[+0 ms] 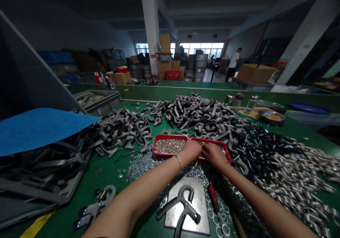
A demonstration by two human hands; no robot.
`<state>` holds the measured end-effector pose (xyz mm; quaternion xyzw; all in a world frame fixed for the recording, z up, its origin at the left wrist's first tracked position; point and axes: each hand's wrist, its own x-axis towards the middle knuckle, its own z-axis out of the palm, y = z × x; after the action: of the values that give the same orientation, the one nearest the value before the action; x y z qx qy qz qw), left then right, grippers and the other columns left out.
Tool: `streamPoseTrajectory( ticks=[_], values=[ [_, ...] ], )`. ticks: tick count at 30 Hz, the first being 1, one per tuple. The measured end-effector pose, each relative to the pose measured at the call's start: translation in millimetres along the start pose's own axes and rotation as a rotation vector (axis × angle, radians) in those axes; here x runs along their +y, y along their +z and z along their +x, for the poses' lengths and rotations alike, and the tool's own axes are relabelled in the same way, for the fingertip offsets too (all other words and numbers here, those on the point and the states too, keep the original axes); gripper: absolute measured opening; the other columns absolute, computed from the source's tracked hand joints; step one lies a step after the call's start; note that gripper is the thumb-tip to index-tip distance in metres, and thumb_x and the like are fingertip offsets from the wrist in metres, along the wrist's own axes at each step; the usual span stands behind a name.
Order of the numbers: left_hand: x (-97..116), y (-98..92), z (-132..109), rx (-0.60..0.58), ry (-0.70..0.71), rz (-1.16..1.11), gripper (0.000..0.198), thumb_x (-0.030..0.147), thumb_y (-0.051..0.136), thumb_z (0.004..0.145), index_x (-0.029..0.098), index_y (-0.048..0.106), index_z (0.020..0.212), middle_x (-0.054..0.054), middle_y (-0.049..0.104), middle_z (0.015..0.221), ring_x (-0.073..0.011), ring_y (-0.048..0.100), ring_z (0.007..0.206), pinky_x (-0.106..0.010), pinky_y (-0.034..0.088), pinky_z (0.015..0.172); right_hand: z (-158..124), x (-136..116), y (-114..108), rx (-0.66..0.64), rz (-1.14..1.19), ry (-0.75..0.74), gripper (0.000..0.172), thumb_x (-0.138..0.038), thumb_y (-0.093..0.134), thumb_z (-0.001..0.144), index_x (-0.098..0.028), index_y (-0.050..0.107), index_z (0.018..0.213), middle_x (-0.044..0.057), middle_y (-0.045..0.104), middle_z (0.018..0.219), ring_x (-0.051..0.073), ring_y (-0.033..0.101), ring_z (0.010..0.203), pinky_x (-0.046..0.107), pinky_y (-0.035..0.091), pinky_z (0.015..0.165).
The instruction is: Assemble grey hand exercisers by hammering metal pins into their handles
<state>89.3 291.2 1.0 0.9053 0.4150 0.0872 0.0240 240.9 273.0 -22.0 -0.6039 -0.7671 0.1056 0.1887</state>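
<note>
The fingers (198, 146) of both hands curl down over two shallow red plastic trays on the green worktop (106, 167). I cannot tell whether they pinch anything. The left hand (191, 149) lies palm down where the left tray (170, 136) meets the right tray (212, 141). The right hand (214, 154) covers most of the right one. Small shiny nuts (170, 146) fill the left tray. Both forearms reach straight forward, with a thin bracelet (178, 160) on the left wrist. Flat washers (140, 163) are strewn just before the trays. Nearer lie a steel plate (198, 209) bearing a grey hooked clamp (183, 200), and a red-handled screwdriver (212, 195). Beyond the trays are heaps of grey hooks (191, 114), with black bolts (255, 146) and silvery sleeves (305, 174) to the right.
</note>
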Motion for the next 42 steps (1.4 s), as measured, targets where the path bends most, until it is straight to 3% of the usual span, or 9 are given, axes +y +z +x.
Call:
streamPoseTrajectory(
  ticks=[3,7,12,16,19,28,32,37,42],
  values=[
    [-1.4,1.2,-2.7,-0.037,-0.008,0.067,0.016,0.011,0.055,0.092,0.007,0.070,0.094,-0.019,0.072,0.099,-0.0282,0.066,0.098,-0.049,0.041,0.099,1.9,5.4,-6.1,0.061,0.106,0.050,0.019,-0.026,0.050,0.094,-0.017,0.066,0.098,0.012,0.070,0.103,0.025,0.062,0.100,0.037,0.045,0.089],
    [-2.0,-1.3,-9.2,-0.019,-0.015,0.102,0.021,0.010,0.050,0.092,0.007,0.068,0.103,-0.020,0.071,0.104,-0.0296,0.066,0.100,-0.047,0.041,0.096,-18.0,-3.9,-18.4,0.108,0.261,0.041,0.029,-0.030,0.039,0.096,-0.016,0.063,0.105,0.014,0.069,0.101,0.026,0.063,0.094,0.039,0.046,0.087],
    [-2.2,-2.8,-9.6,-0.008,-0.030,0.089,0.022,0.013,0.049,0.095,0.012,0.068,0.107,-0.016,0.071,0.107,-0.0275,0.066,0.101,-0.048,0.043,0.094,-93.1,-37.1,-13.4,-0.123,0.445,-0.092,0.020,-0.035,0.055,0.089,-0.023,0.070,0.093,0.006,0.072,0.095,0.023,0.066,0.093,0.036,0.050,0.087],
    [0.1,-1.0,-9.9,-0.024,-0.064,0.080,0.016,0.023,0.058,0.095,0.012,0.068,0.101,-0.010,0.070,0.104,-0.0231,0.066,0.100,-0.047,0.048,0.095,-133.0,-58.9,2.0,-0.224,0.530,-0.030,0.021,-0.033,0.049,0.093,-0.020,0.064,0.089,0.002,0.070,0.079,0.019,0.067,0.074,0.030,0.052,0.067],
    [1.3,1.3,-16.4,0.003,-0.106,0.059,0.025,0.035,0.061,0.094,0.013,0.064,0.108,-0.007,0.067,0.110,-0.0218,0.064,0.103,-0.047,0.050,0.096,-136.4,-65.3,9.5,-0.223,0.547,0.012,0.025,-0.036,0.047,0.094,-0.020,0.059,0.079,0.000,0.066,0.071,0.018,0.063,0.066,0.028,0.048,0.061],
    [6.5,-3.4,-25.4,0.185,-0.251,-0.194,0.016,0.021,0.052,0.094,0.016,0.066,0.100,-0.010,0.071,0.105,-0.0261,0.064,0.102,-0.044,0.043,0.093,-126.0,-63.1,20.3,-0.218,0.482,0.001,0.025,-0.038,0.045,0.095,-0.022,0.056,0.080,0.001,0.067,0.075,0.019,0.063,0.071,0.030,0.048,0.067],
    [12.7,-14.8,-32.3,0.269,-0.310,-0.336,0.017,0.020,0.048,0.095,0.014,0.064,0.099,-0.010,0.070,0.106,-0.0227,0.062,0.103,-0.038,0.043,0.094,-125.1,-66.4,20.0,-0.218,0.369,-0.026,0.024,-0.036,0.040,0.098,-0.022,0.052,0.082,0.002,0.067,0.077,0.019,0.063,0.072,0.030,0.048,0.067],
    [27.1,-24.4,-89.7,0.314,-0.310,-0.483,0.010,0.018,0.053,0.091,0.017,0.062,0.089,-0.004,0.069,0.092,-0.0174,0.062,0.091,-0.030,0.045,0.089,-126.2,-76.2,17.2,-0.227,0.129,-0.127,0.017,-0.020,0.042,0.093,-0.019,0.054,0.083,0.012,0.066,0.087,0.026,0.061,0.084,0.037,0.046,0.077],
    [33.5,-3.6,-176.0,0.277,-0.394,-0.646,0.009,0.012,0.056,0.082,0.018,0.057,0.075,-0.002,0.062,0.083,-0.0183,0.058,0.086,-0.031,0.044,0.082,-118.7,-76.7,12.3,-0.275,-0.021,-0.189,0.012,-0.017,0.051,0.090,-0.019,0.062,0.090,0.010,0.070,0.089,0.025,0.065,0.084,0.033,0.047,0.077]
  ],
)
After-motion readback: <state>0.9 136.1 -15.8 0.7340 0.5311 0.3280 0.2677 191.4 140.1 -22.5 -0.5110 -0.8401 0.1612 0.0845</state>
